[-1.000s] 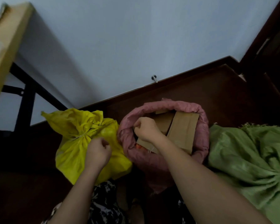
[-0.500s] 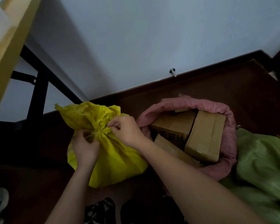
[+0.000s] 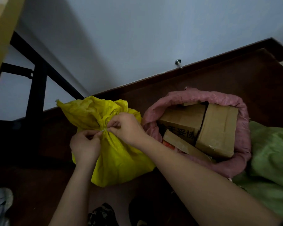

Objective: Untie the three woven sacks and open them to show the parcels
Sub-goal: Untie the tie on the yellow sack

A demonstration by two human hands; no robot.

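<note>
Step in hand: the tie on the yellow sack (image 3: 114, 154), which sits on the floor (image 3: 203, 88) at 9 o'clock of the pink sack (image 3: 238, 141).

Both hands are at its cinched neck. Left hand (image 3: 85, 145) has its fingers curled, pinching the thin tie (image 3: 104, 130) from 8 o'clock. Right hand (image 3: 129, 128) pinches at the same knot from 3 o'clock. Which strand each one holds is too small to tell.

Pink sack is open, rim rolled down, boxes (image 3: 217, 129) showing. Green sack (image 3: 271, 160) at 3 o'clock looks unopened; its neck is out of frame.

To do it well, judged from here: one hand should pin the gathered neck while the other works the loose end out. Pull along the strand, not outward, or the knot tightens. Woven fabric frays, so avoid tearing at it.
</note>
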